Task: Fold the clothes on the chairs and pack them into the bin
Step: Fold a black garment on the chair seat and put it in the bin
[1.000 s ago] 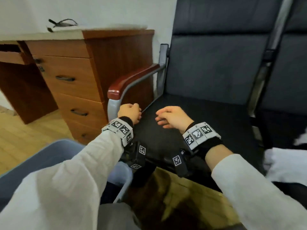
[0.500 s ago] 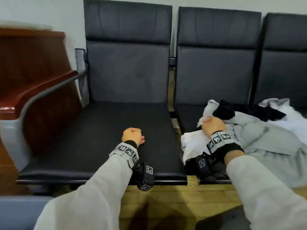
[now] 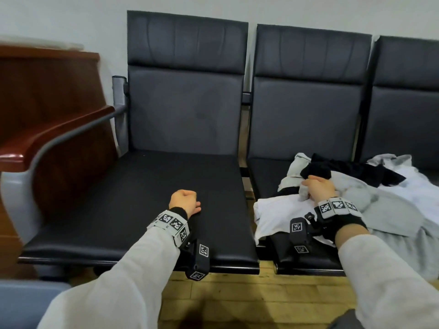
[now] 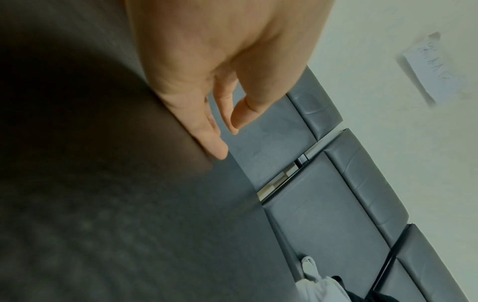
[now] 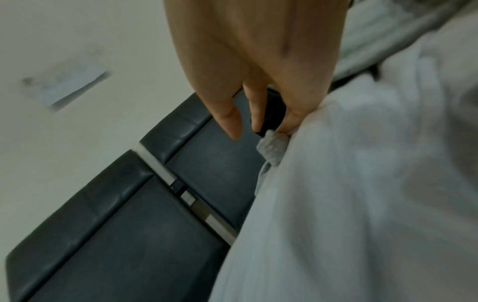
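Chairs (image 3: 185, 129) in dark grey line the pale wall above a wooden floor (image 3: 237, 302), a brown desk (image 3: 47, 96) at your left. Clothes (image 3: 392, 210) heap over the middle and right seats, cut off at the frame edge. Your right hand (image 3: 319, 189) pinches a grey fold; your left hand (image 3: 184, 201) rests loosely curled, holding nothing, on the bare seat.

Clothes (image 3: 370, 193) on mid chair (image 3: 306, 115), R of desk (image 3: 47, 96).
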Demonstrator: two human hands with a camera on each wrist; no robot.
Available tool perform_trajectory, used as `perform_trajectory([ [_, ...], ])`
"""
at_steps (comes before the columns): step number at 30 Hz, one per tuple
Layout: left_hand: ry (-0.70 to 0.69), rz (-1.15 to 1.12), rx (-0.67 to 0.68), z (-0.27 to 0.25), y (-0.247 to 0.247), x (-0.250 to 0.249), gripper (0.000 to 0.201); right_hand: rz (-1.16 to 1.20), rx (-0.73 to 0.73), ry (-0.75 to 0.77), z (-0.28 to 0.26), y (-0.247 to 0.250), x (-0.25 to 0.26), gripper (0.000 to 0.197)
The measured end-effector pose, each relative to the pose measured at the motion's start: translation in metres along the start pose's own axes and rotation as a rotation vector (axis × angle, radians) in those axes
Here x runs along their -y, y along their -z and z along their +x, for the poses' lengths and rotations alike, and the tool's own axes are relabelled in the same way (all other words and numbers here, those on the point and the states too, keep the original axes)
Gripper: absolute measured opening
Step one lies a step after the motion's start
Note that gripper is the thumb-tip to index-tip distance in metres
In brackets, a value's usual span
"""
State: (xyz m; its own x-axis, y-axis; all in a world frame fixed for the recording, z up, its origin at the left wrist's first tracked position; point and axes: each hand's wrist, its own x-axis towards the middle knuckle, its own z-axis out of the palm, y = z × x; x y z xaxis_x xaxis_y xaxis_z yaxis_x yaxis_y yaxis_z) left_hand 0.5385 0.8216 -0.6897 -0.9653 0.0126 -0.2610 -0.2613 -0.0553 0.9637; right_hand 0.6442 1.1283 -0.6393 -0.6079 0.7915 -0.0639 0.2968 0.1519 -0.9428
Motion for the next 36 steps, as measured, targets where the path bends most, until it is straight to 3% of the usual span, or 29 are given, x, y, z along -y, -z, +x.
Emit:
perform_trajectory([
  [3,-0.006,-0.012,-0.009,-0.001,0.002,0.001,0.014,0.052,0.042,-0.019,0.019,-0.003,0.001,0.038],
  [8,-0.005,-0.047,-0.030,-0.003,0.005,-0.001,0.016,0.390,0.048,-0.075,0.017,-0.008,0.018,0.044],
  [12,-0.021,0.031,0.004,-0.008,0.004,-0.006,0.014,0.696,0.063,0.060,-0.017,-0.015,0.062,0.027],
  [13,-0.037,0.079,0.032,-0.013,0.002,-0.009,0.010,0.703,0.155,0.121,-0.032,-0.020,0.078,0.025],
  [14,-0.067,0.142,0.063,-0.017,0.000,-0.012,0.019,0.692,0.278,0.178,-0.048,-0.026,0.092,0.022],
  [17,-0.209,0.242,0.226,-0.031,-0.008,-0.020,0.064,0.605,0.671,0.257,-0.096,-0.050,0.119,0.031],
  [19,-0.284,0.222,0.368,-0.043,-0.015,-0.027,0.082,0.486,0.862,0.246,-0.119,-0.068,0.119,0.026],
  [21,-0.339,0.239,0.440,-0.049,-0.020,-0.031,0.070,0.322,0.972,0.255,-0.132,-0.083,0.112,0.024],
  [24,-0.408,0.258,0.428,-0.052,-0.021,-0.034,0.016,0.166,1.016,0.273,-0.137,-0.095,0.099,0.023],
  [25,-0.421,0.258,0.401,-0.050,-0.019,-0.034,0.016,0.153,1.024,0.266,-0.137,-0.097,0.096,0.021],
  [27,-0.422,0.209,0.336,-0.045,-0.014,-0.035,0.024,0.158,0.970,0.252,-0.135,-0.100,0.093,0.019],
  [29,-0.423,0.089,0.253,-0.040,-0.009,-0.043,0.024,0.103,0.808,0.281,-0.125,-0.105,0.089,0.028],
  [33,-0.381,-0.298,-0.033,-0.029,0.017,-0.083,0.027,-0.579,0.298,0.393,-0.096,-0.108,0.068,0.055],
  [36,-0.339,-0.598,-0.143,-0.025,0.054,-0.111,0.022,-0.770,0.007,0.423,-0.080,-0.098,0.051,0.073],
])
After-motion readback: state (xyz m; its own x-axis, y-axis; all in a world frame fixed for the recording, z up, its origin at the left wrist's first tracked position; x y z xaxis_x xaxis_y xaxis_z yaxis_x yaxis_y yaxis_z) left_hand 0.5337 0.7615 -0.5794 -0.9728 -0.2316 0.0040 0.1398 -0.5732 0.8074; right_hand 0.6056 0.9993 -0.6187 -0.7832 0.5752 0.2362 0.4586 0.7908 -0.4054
